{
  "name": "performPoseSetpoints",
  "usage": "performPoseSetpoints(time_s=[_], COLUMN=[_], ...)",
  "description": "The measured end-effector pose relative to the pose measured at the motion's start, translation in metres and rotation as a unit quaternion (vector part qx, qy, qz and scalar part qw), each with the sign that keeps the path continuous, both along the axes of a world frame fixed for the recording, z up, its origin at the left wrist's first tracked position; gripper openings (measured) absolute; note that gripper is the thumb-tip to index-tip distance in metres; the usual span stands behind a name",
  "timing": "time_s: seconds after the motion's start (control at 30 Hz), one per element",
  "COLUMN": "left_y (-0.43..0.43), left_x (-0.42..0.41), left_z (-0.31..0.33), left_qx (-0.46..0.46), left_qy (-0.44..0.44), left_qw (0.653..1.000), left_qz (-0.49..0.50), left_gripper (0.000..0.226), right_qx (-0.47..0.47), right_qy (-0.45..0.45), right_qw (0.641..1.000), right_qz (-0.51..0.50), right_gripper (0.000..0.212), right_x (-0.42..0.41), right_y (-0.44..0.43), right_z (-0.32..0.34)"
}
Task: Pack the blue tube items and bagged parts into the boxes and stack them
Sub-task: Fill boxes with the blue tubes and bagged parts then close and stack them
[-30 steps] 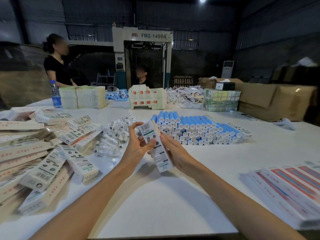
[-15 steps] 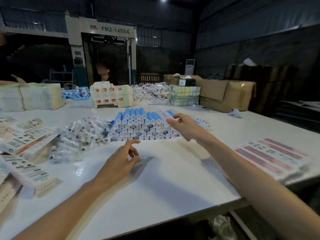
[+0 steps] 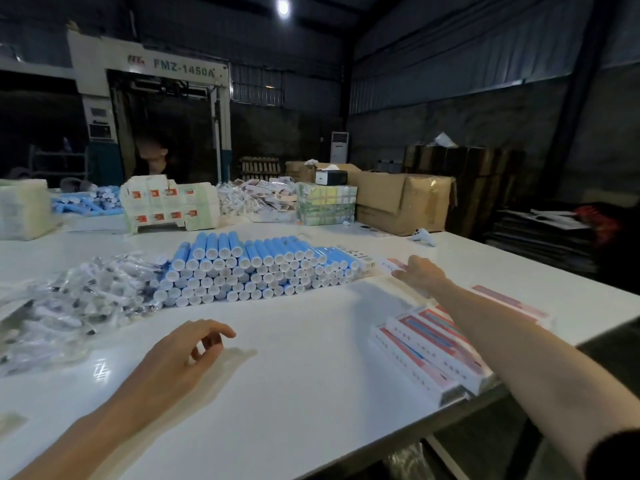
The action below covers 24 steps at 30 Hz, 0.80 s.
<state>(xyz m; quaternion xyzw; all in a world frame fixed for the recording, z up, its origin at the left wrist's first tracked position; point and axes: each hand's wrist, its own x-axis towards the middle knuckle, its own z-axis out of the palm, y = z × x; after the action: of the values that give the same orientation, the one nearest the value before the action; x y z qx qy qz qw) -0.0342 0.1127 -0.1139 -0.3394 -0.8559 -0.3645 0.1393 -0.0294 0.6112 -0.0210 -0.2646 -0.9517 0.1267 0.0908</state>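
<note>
Hands empty: right hand stretched forward, fingers flat on box beside tube stack; left hand loosely curled, idle. Bagged parts beyond left hand. Step, judged: fetching next box. Next: grip, draw back, open.

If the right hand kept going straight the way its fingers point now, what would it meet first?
Most likely the flat box with red print lying at the fingertips of the right hand, beside the blue tube stack. Whether it already touches is unclear; depth is hard to judge.
</note>
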Motion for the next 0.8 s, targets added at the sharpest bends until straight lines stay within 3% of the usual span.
performPoseSetpoints(time_s=[0.17,0.27,0.37,0.5,0.67,0.73,0.8], left_y=[-0.002,0.001,0.0,0.0,-0.001,-0.002,-0.002], left_x=[0.0,0.002,0.003,0.001,-0.003,-0.005,-0.005], left_z=[0.001,0.005,0.008,0.008,0.003,0.0,0.0], left_qx=[-0.019,-0.037,-0.033,-0.041,-0.077,-0.098,-0.1], left_qy=[-0.02,-0.02,-0.024,-0.024,-0.046,-0.046,-0.042], left_qw=[0.999,0.999,0.998,0.998,0.995,0.994,0.994], left_qz=[-0.02,-0.029,-0.038,-0.033,-0.034,-0.034,-0.03], left_gripper=[0.038,0.022,0.037,0.037,0.027,0.018,0.022], right_qx=[0.039,0.049,0.067,0.064,0.124,0.142,0.162], right_qy=[-0.037,-0.064,-0.099,-0.109,-0.064,-0.035,0.024], right_qw=[0.998,0.996,0.992,0.991,0.989,0.989,0.986], right_qz=[-0.017,-0.025,-0.031,-0.04,-0.053,-0.028,0.006], right_gripper=[0.042,0.041,0.04,0.035,0.038,0.031,0.024], right_x=[-0.008,-0.013,-0.016,-0.019,-0.025,-0.029,-0.032], right_y=[0.013,0.023,0.03,0.034,0.019,-0.002,-0.033], right_z=[-0.005,-0.015,-0.02,-0.022,-0.012,0.006,0.026])
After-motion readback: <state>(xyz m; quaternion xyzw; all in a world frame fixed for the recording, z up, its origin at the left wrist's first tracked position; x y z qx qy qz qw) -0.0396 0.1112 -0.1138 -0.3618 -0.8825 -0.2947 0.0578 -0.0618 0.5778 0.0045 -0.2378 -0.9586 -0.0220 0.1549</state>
